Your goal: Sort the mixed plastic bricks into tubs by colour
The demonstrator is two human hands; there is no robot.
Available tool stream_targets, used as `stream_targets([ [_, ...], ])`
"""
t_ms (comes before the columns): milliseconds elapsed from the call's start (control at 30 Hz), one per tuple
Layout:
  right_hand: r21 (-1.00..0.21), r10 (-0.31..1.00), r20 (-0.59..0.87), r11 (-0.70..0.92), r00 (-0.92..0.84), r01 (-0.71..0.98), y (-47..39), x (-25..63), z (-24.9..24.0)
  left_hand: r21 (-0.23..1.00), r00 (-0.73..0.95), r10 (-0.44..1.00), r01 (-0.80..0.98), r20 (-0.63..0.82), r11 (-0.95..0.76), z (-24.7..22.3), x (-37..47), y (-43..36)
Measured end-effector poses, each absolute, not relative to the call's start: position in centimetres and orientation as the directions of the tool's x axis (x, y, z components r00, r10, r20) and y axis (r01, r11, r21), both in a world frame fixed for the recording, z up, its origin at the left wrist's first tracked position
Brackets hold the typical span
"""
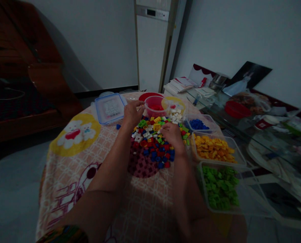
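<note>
My left hand [133, 114] is at the left side of a round pink tub [149, 112], its bent fingers close to the rim. Whether they touch the tub or hold a brick is too dark to see. A few red bricks lie inside the tub. My right hand [172, 135] is over the right part of a mixed pile of toy building bricks [148, 134], fingers curled together at the bricks. Anything between those fingertips is hidden. Red, blue, yellow, green and white bricks make up the pile.
On the right, clear boxes hold blue bricks [198, 124], yellow bricks [213, 147] and green bricks [220, 187]. White bricks [176, 115] sit behind the pile. A blue-edged lid [110, 108] lies at back left. A cluttered glass table [244, 130] stands at right.
</note>
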State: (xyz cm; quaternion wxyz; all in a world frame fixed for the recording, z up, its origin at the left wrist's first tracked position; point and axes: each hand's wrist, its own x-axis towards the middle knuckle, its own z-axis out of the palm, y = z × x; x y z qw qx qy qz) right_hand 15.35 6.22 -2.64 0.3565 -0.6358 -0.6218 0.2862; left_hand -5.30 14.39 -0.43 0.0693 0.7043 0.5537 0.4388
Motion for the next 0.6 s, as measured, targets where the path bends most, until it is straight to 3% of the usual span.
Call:
stream_targets([
  [133,-0.965,0.962,0.010,-0.063,0.275,0.254,6.6,16.8,-3.4,0.582,0.010,0.849,0.723,0.529,-0.371,-0.4,-5.2,14.4],
  [367,-0.986,0.849,0.079,0.142,0.523,-0.082,8.9,18.0,-4.5,0.583,0.019,0.843,0.713,0.538,-0.388,-0.6,-5.2,14.5],
  [500,-0.945,0.828,0.163,0.287,0.536,-0.157,9.8,18.7,-4.6,0.584,0.022,0.843,0.711,0.538,-0.392,-0.7,-5.3,14.5],
  [600,-0.944,0.849,0.181,0.292,0.496,-0.154,9.7,18.9,-4.5,0.585,0.027,0.845,0.709,0.535,-0.393,-0.8,-5.3,14.6],
])
